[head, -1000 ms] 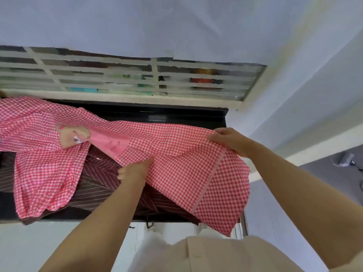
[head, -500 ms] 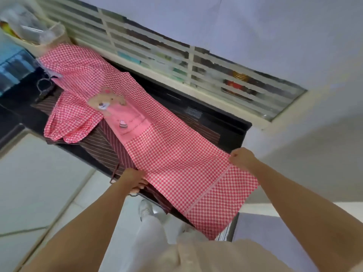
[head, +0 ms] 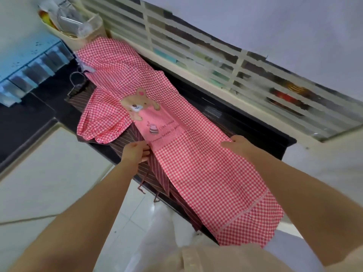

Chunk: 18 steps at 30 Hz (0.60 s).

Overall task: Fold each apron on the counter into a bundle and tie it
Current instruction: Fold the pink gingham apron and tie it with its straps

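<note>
Gingham apron, over striped apron, black counter

A single wide-angle camera sits on the person's head, looking forward and down along both forearms. It is close in: the left hand and right hand lie mid-frame on the apron, and the shirt fills the bottom edge. The view is rolled, so the counter runs diagonally from upper left to lower right.
</note>
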{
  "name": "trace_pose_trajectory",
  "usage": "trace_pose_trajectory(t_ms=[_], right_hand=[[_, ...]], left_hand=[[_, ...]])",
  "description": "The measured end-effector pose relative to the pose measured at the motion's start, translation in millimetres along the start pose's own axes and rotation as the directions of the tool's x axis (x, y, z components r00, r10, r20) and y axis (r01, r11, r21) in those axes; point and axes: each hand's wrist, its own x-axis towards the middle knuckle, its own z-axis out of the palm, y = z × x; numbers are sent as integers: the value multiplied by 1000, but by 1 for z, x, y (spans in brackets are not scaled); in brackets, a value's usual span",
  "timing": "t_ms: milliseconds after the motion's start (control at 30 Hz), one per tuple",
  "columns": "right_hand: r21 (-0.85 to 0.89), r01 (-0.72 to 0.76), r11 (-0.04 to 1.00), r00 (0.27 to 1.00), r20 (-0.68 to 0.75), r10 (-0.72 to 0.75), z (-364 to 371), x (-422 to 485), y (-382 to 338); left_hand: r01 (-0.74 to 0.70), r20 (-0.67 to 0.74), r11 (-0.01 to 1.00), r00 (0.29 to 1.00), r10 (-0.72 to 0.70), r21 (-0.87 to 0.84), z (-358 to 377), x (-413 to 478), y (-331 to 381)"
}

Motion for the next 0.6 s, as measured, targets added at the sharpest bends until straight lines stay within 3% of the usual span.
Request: trace_pose_trajectory(t_ms=[33,200,367,467,600], right_hand=[[22,-25,999,1000,-19,25,23,30,-36],[39,7,999,993,-121,-2,42,51,-84],[-50,97,994,993,-69,-100,59,79,-132],[-27,124,992,990,-65,-125,64,91,-151],[-16,9,1000,999,-42,-10,65,98,-162]], left_hand=[[9,-6,999,1000,-9,35,-17,46,28],[-104,-74,994,992,106,29,-20,91,64],[-114,-16,992,993,115,57,-26,123,85],[-218,-7,971,976,220,93,-39,132,80],[-205,-70,968,974,217,142,-61,135,68]])
